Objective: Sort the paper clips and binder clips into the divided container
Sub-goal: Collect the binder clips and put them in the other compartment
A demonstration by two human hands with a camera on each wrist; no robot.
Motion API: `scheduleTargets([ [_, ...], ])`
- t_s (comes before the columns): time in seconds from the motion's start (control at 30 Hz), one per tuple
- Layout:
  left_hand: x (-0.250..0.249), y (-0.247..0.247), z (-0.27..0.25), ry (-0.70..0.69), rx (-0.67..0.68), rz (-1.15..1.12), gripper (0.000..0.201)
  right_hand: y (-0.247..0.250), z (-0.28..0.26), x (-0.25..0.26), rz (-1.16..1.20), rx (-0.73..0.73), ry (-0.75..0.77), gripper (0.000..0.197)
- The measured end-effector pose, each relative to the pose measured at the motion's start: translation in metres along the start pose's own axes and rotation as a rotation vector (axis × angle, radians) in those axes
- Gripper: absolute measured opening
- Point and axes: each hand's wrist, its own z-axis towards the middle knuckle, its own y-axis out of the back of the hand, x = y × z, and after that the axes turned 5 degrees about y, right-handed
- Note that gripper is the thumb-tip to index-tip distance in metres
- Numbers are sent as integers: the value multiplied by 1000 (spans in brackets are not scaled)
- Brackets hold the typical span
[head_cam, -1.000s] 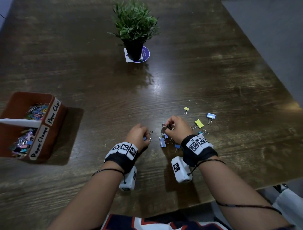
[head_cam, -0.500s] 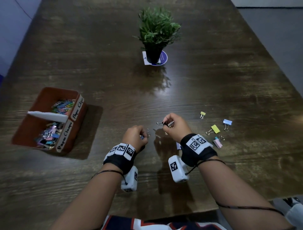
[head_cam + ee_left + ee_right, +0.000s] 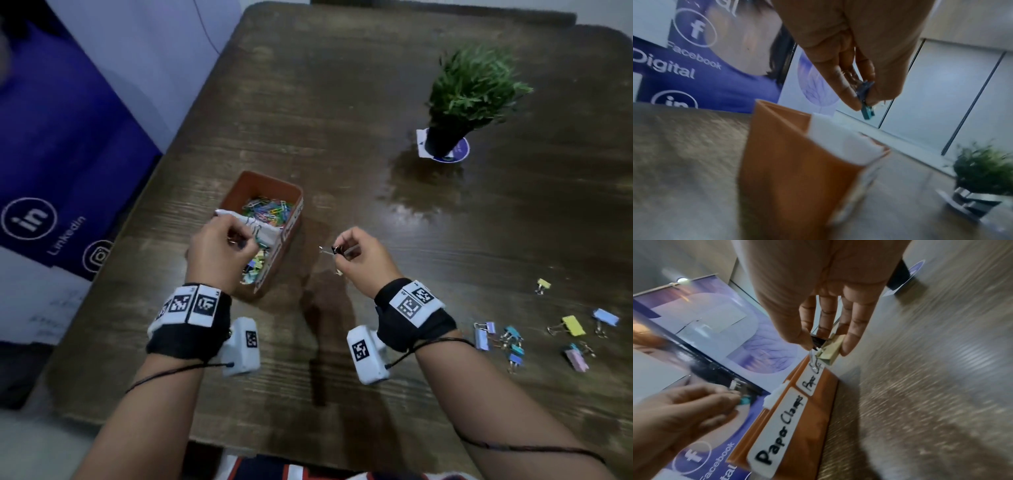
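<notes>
The orange divided container (image 3: pixel 292 192) stands left of centre on the table, with a white divider (image 3: pixel 270 234); coloured paper clips (image 3: pixel 269 209) fill its far half and binder clips (image 3: pixel 255 265) its near half. My left hand (image 3: pixel 219 253) hovers over the near half, pinching a teal binder clip (image 3: pixel 866 99) with others bunched in its fingers. My right hand (image 3: pixel 356 257) is in the air just right of the container, pinching a black binder clip (image 3: pixel 818 340) and a pale yellow one (image 3: pixel 831 348). Several more binder clips (image 3: pixel 513 342) lie loose at the right.
A potted plant (image 3: pixel 462 99) on a round coaster stands at the far right of the table. A blue banner (image 3: pixel 61 164) hangs beyond the table's left edge. Labels on the container side read "Paper Clamps" (image 3: pixel 781 428) and "Paper Clips".
Both hands have lifted from the loose pile and travelled left with their clips. The left hand now hangs over the container; the right hand has stopped beside it.
</notes>
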Motion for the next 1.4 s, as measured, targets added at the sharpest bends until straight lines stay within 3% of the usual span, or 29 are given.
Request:
scheduleTargets([
  [0.1,36,8,8,-59,160,194,22,-28,5,16,16,-13,89,17],
  [0.17,53,10,8,-131,138,322,21,-42,10,28,1,-54,188,16],
  [0.27,78,10,2,-119,80,296,40,-67,17,48,-9,-118,370,18],
  [0.4,95,2,-7,-122,139,229,56,-107,28,63,-86,-117,532,17],
  [0.47,96,2,-9,-106,156,230,55,-120,32,63,-196,-6,570,21],
  [0.53,97,2,-9,-120,144,239,58,-126,32,61,-366,181,517,30],
  [0.6,94,3,-9,-117,130,255,61,-120,27,58,-428,248,457,34],
  [0.73,70,-3,-13,-74,81,272,54,-77,10,40,-343,17,544,28],
  [0.8,45,-15,-17,-153,59,273,53,-44,0,20,-381,-72,490,26],
  [0.93,-14,-61,-28,-351,107,263,53,29,-29,-30,-436,-191,236,25],
  [1.1,-83,-145,-71,-472,453,255,55,110,-80,-104,-559,-306,-71,25],
  [1.27,-134,-225,-122,-655,789,366,70,172,-130,-150,-615,-176,-280,29],
  [1.4,-156,-262,-146,-683,853,445,79,189,-151,-160,-551,10,-432,60],
])
